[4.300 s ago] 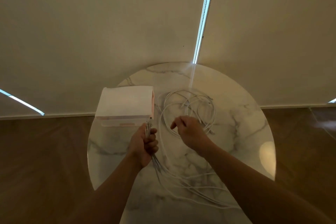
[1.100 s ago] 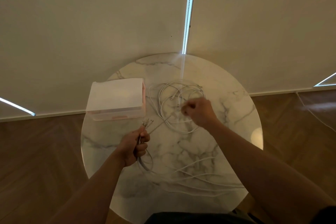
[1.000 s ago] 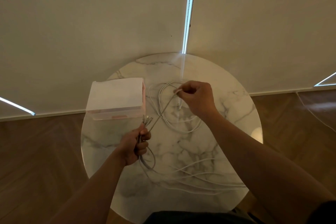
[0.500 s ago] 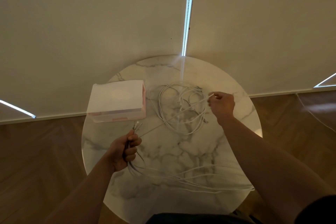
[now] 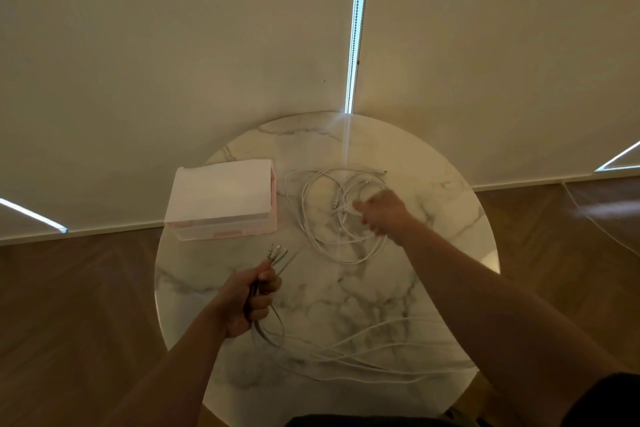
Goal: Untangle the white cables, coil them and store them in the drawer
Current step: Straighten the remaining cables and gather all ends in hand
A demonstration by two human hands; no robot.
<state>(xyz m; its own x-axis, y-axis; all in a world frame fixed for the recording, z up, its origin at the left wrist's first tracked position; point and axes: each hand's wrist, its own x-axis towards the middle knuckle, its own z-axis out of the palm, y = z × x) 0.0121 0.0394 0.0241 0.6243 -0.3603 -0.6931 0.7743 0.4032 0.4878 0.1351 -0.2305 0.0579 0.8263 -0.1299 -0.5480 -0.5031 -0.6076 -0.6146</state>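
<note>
**Untangling in hand: ends gathered, loops not yet cleared**

The left hand [image 5: 249, 298] is closed in a fist round a bundle of white cables [image 5: 257, 330]. Their plug ends [image 5: 277, 250] stick out above the thumb. From the fist the strands trail across the near side of the marble table [image 5: 346, 295]. The right hand [image 5: 381, 215] is over the looped tangle [image 5: 334, 218] farther off. It is blurred, so I cannot tell whether it pinches a strand. The drawer [image 5: 221, 199] stands just left of the tangle and seems closed. Next, I judge, another end must be found and drawn out without tightening the loops. Coiling is not yet begun.
</note>
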